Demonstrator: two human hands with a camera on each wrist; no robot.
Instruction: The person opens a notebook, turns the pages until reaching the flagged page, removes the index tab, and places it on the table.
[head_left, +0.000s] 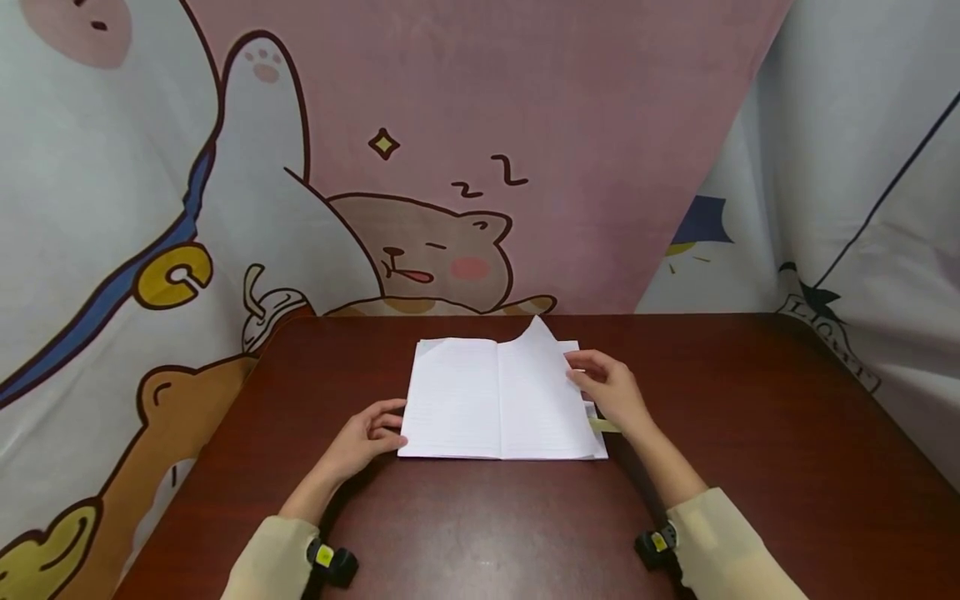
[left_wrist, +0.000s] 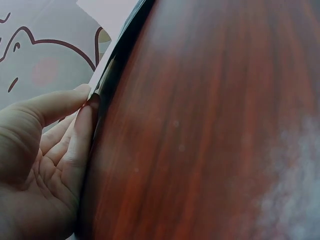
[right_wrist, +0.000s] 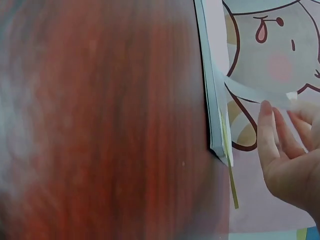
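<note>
An open notebook (head_left: 453, 400) with faintly lined white pages lies on the table. At its left edge my left hand (head_left: 365, 437) pinches the corner area, thumb above and fingers beneath, as the left wrist view shows with the hand (left_wrist: 47, 145) at the paper's edge. My right hand (head_left: 613, 393) holds the outer edge of a right-hand page (head_left: 534, 392), which curves up with its top corner raised. In the right wrist view that page (right_wrist: 255, 91) bends away from the page block toward the fingertips (right_wrist: 266, 111). A yellow-green ribbon (head_left: 604, 426) sticks out below the right hand.
The dark reddish-brown wooden table (head_left: 480, 525) reaches back to a cartoon-printed cloth (head_left: 585, 150). Cloth also hangs at both sides. Small black devices with yellow marks, one (head_left: 333, 564) at the left wrist and another (head_left: 657, 546) at the right, are strapped near the sleeves.
</note>
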